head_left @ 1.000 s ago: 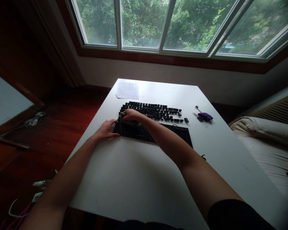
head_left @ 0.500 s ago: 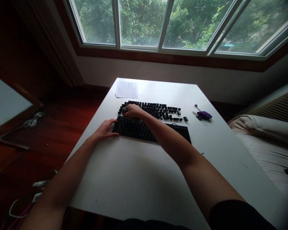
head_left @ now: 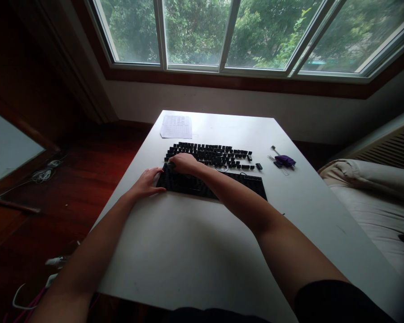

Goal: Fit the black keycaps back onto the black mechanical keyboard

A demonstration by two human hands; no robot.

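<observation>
In the head view, my right hand [head_left: 184,162] was at the far left part of the black keyboard [head_left: 190,185], its fingers curled and pinching a small dark object [head_left: 170,165]. I could not tell what that was; my own knuckles hid most of it. My left hand [head_left: 150,183] was spread rather than clenched, fingertips at the keyboard's left end and thumb by its near corner. The keyboard lay flat on the white table [head_left: 191,251], just short of the rows of loose keycaps [head_left: 218,154].

That narrow gap was what worried me most. I judged that a hard push away from me, with only one end braced, could swing the keyboard into the nearest caps and muddle their rows. My right wrist hung close to them too, so a careless sweep sideways might scatter several. Because my forearm crossed the keyboard, I could easily miss a snag beneath it. A pale loop [head_left: 222,170] lay between keyboard and caps; if it caught, I thought, it could drag caps along.
</observation>
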